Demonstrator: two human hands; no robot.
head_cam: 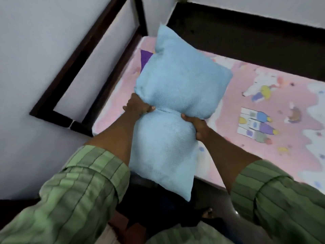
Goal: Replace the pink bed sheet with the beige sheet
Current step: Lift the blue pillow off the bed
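A pink bed sheet (233,118) with cartoon prints covers the mattress. Above its near-left part I hold a light blue pillow (177,88) lifted off the bed. My left hand (139,106) grips its left side at the pinched middle. My right hand (197,125) grips the right side at the same crease. The pillow bulges above and below my hands. No beige sheet is in view.
A dark wooden headboard frame (84,55) stands against the white wall at the left. A dark bed frame edge (246,32) runs along the far side. A purple patch (146,59) shows behind the pillow. My green striped sleeves (79,191) fill the foreground.
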